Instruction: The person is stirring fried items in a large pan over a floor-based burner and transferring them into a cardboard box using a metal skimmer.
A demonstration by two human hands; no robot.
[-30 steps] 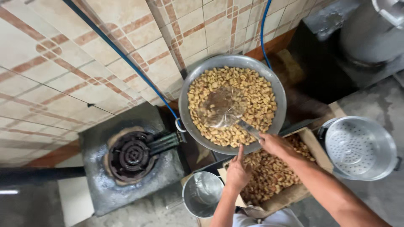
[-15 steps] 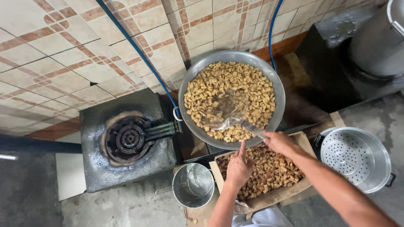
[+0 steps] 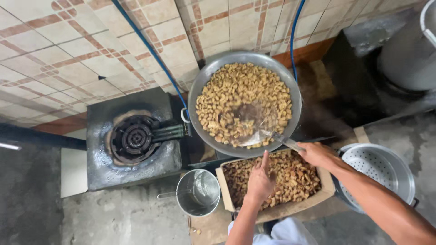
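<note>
A wide metal wok [image 3: 203, 84] holds several pale fried pieces [image 3: 236, 90]. My right hand [image 3: 318, 154] grips the handle of a wire skimmer [image 3: 256, 129] whose mesh head lies among the pieces near the wok's front rim. My left hand [image 3: 260, 179] hovers over a cardboard box [image 3: 225, 190] full of browner fried pieces [image 3: 295, 179], index finger pointing toward the wok, nothing in it.
An unlit gas burner [image 3: 134, 138] sits left of the wok. A small metal pot [image 3: 197, 193] stands beside the box. A perforated metal strainer pot [image 3: 381, 170] is at right. Blue hoses [image 3: 150, 50] run along the tiled wall. A large grey vessel [image 3: 408, 50] stands top right.
The view has shifted slightly. The skimmer has moved within the wok toward its front rim. My left hand stays over the box with its finger pointing.
</note>
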